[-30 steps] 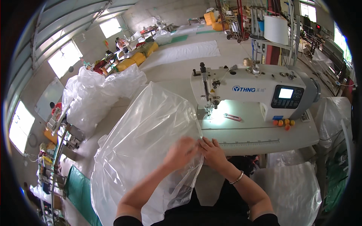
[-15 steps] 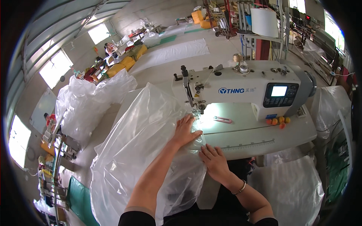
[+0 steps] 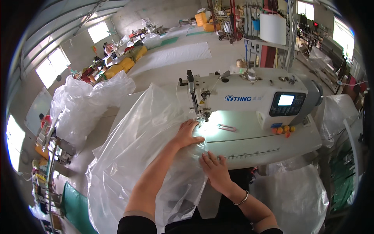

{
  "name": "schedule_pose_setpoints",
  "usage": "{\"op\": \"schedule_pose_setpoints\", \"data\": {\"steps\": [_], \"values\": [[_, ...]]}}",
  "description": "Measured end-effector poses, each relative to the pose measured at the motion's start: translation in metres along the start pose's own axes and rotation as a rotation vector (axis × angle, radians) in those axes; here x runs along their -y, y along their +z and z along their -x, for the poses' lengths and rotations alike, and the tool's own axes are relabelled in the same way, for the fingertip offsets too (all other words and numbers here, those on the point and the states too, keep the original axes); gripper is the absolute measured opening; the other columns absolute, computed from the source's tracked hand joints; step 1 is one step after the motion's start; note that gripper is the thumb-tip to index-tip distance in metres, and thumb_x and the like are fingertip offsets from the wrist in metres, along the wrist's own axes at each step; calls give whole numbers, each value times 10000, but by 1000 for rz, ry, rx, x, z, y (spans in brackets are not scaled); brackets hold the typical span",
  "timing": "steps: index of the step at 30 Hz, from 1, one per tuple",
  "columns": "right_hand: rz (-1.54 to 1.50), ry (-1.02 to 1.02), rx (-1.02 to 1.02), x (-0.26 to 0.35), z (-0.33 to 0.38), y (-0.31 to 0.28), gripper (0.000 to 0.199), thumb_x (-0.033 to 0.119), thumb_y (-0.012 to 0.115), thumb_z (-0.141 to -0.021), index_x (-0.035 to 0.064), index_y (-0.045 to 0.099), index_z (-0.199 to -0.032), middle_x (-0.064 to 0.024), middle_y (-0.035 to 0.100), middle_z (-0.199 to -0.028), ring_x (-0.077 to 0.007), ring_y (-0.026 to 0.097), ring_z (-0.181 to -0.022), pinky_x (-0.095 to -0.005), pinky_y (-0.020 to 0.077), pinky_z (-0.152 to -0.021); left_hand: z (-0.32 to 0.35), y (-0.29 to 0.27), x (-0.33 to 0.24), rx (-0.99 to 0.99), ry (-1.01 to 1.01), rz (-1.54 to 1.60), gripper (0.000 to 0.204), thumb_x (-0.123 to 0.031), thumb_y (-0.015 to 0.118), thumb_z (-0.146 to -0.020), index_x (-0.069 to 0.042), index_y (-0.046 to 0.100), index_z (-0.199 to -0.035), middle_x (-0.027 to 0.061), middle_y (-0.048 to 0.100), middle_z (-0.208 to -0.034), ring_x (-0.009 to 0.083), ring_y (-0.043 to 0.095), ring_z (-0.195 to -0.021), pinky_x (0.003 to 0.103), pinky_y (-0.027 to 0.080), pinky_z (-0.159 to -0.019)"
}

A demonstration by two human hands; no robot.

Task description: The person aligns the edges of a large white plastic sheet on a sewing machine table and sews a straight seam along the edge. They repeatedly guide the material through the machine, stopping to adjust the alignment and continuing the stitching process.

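A white sewing machine (image 3: 243, 91) stands on a pale table, its lamp lighting the area around the needle and presser foot (image 3: 203, 115). Clear plastic sheeting (image 3: 144, 124) drapes over the table's left side and down toward my lap, its right edge running up to the presser foot. Flat on that edge, just left of and below the foot, lies my left hand (image 3: 187, 134) with thumb and fingers apart. Nearer to me, my right hand (image 3: 216, 170) rests with stretched fingers on the sheeting's edge at the table's front. A bracelet circles my right wrist.
A pinkish thread snipper (image 3: 226, 128) lies right of the needle. Several small orange and yellow balls (image 3: 283, 129) sit by the machine's base. A ruler scale (image 3: 253, 154) runs along the table front. Bunched plastic (image 3: 83, 105) stands at left; more plastic (image 3: 292, 199) hangs at right.
The whole view has shifted slightly, so the machine and both hands appear a little further left. Both hands keep their places on the sheeting, with no clear movement relative to the machine.
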State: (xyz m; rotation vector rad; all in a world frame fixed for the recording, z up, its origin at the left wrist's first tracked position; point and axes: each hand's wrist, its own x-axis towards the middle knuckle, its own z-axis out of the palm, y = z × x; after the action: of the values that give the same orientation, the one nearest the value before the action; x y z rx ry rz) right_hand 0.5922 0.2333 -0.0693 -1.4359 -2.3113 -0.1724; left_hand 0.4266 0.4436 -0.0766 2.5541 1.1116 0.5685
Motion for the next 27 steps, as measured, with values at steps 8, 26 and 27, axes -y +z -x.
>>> {"op": "schedule_pose_setpoints", "data": {"steps": [8, 26, 27], "values": [[-562, 197, -455, -57, -27, -29, 161, 13, 601, -848, 0, 657, -999, -181, 669, -918, -348, 657, -804, -370, 519, -672, 19, 13, -12, -320, -53, 219, 554, -281, 776, -728, 10, 579, -1156, 184, 582, -1202, 368, 522, -1145, 424, 410, -994], [-788, 370, -320, -43, -31, 8, 109, 48, 659, -847, -10, 693, -932, -120, 686, -802, -164, 621, -614, -265, 477, -562, 3, -23, -96, -910, -190, 303, 347, -105, 728, -765, -84, 588, -1082, 51, 603, -956, 199, 586, -732, 330, 477, -667], [-785, 377, -315, -44, -30, 9, 109, 50, 660, -848, -9, 694, -933, -118, 684, -797, -157, 618, -613, -263, 473, -558, 0, -32, -100, -948, -135, 272, 297, -99, 716, -776, -92, 603, -1051, 48, 606, -951, 208, 590, -730, 330, 476, -662]]}}
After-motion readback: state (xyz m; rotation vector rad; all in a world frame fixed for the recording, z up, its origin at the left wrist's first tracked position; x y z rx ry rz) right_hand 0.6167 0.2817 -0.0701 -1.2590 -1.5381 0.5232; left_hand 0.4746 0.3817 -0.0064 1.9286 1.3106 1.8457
